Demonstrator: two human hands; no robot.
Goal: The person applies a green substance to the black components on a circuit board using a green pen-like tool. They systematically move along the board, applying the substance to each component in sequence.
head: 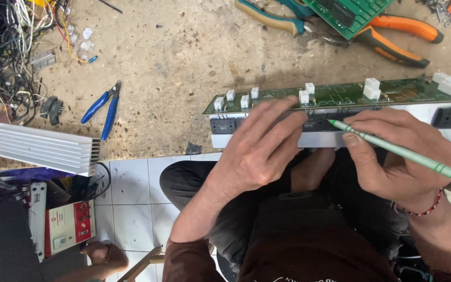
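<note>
Rough, stained brown desk across the upper frame, white floor tiles below its edge at lower left.

Long green circuit board lying at the desk's near edge, right of centre, running to the right border, dotted with small white blocks. Fixed along its near side: a pale metal bar with flat black parts pressed against it.

Left hand laid flat over board and bar, fingers spread and extended, fingertips touching the board's near edge; no closed grip, just pressing down. Right hand just beside it, grip closed around a slim pale-green pen-like tool, pinched between thumb and fingers, tip pointing left and meeting the black parts between the two hands. Red beaded bracelet on the right wrist.

Farther out: blue-handled cutters left of the board, well apart from it. Ribbed silver heat sink at the left edge, overhanging the desk. Tangle of wires in the upper left corner. Orange-handled pliers and teal-handled pliers at the top, beside a second green board. Loose screws in the upper right corner. Red and white box on the floor at lower left.
</note>
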